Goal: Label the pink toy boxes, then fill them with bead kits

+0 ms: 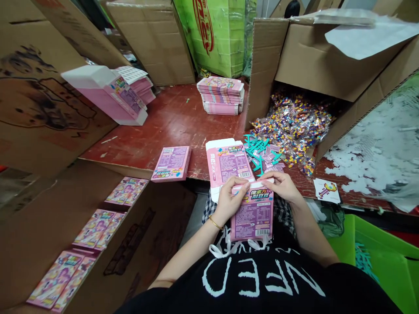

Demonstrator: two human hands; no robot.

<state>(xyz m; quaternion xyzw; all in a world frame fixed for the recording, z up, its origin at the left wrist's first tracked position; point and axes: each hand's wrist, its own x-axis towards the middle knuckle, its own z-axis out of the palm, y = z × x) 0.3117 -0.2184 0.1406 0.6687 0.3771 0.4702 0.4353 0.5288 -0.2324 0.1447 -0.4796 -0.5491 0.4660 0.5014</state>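
Both my hands hold a small pink printed box (pixel 252 214) against my lap, its far end open with white flaps. My left hand (pixel 229 198) grips its left upper edge, fingers curled round it. My right hand (pixel 282 185) pinches the top flap at the box's far right corner. Just beyond lies another pink box (pixel 225 163), flat on the red table edge (pixel 170 126). A pile of teal plastic pieces (pixel 260 150) and small clear sachets lies right of it.
A tipped cardboard carton (pixel 314 61) spills bags of coloured bricks (pixel 294 124). A stack of flat pink cartons (pixel 221 95) stands at the back. A closed pink box (pixel 172 163) lies left. Finished boxes (pixel 94 226) fill a carton at lower left. A green bin (pixel 382 257) sits right.
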